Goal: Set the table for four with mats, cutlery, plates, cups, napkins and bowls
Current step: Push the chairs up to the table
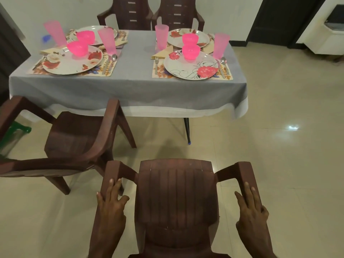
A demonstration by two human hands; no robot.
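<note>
The grey-clothed table (130,84) carries several place settings. Each has a floral mat (229,76), a flowered plate (186,70), a pink bowl (191,51) on the plate and a tall pink cup (220,45). A fork (156,65) lies left of the near right plate, a spoon (224,63) right of it, and a folded napkin (161,53) beside it. Well short of the table stands a brown plastic chair (176,198). My left hand (110,205) grips its left armrest and my right hand (251,207) grips its right armrest.
A second brown chair (78,135) stands angled at the table's near left side. Two more chairs (130,13) (178,13) are at the far side. A thin table leg (187,130) shows ahead. Glossy tiled floor (279,146) lies to the right.
</note>
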